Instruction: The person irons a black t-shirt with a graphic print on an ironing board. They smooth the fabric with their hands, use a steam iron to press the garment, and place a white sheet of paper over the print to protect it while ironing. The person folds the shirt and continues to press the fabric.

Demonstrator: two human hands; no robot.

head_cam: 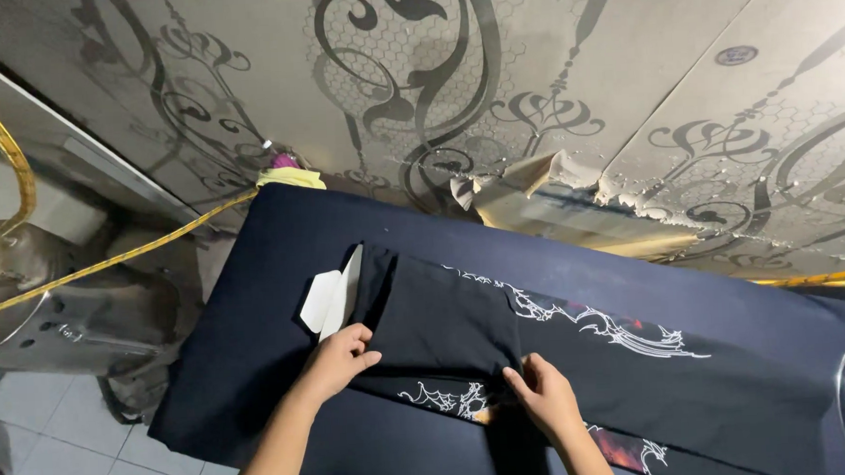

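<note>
Below, both bare hands work on a black garment (445,322) spread over a dark padded board (253,273). The left hand (338,360) is clenched on the garment's folded edge, fingers curled over the cloth and thumb tucked under the fold. Just beyond its knuckles, away from the person, a white card (328,300) pokes out from under the fold, one corner standing up against the black cloth. The right hand (543,398) pinches the near edge of the same folded panel, fingertips pressed down on the cloth where a white web-like print (444,398) shows just to the left of its thumb. Between the two hands the folded panel lies flat and plain black. Past the right hand, further from the person and off to its right, more white print with red patches (626,328) runs across the garment. Well beyond the left hand, at the board's far corner, a yellow cloth (292,179) lies bunched, and a yellow measuring tape (110,262) trails from there out to the left. Patterned wall panels (415,76) rise behind the board.
</note>
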